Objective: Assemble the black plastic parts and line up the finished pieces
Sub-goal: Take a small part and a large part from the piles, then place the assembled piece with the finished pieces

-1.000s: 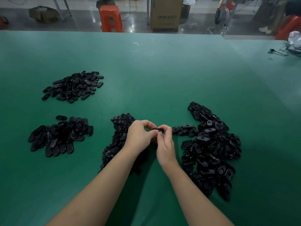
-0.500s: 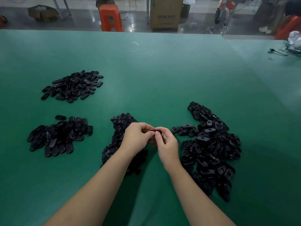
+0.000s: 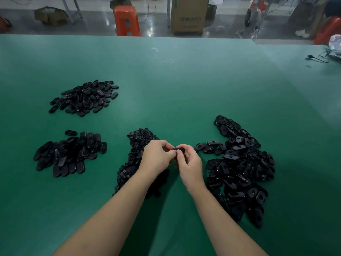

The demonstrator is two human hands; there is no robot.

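While both hands pinch one black part (image 3: 179, 150) between them, we judge a slip the main risk.
Head view: our left hand (image 3: 158, 157) and right hand (image 3: 190, 162) curl round it, above the table (image 3: 184, 85) near its front edge, between the small-piece pile (image 3: 135, 156) and shell pile (image 3: 238, 169); uneven pressure could misseat or drop it.

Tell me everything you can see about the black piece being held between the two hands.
The black piece is small, oval, dark and plastic-looking, with a smooth rounded top edge. Only its upper part shows; the rest is hidden by fingers. It is held above the green table, lying roughly level, pinched between the left hand and the right hand. Whether it is already assembled cannot be told.
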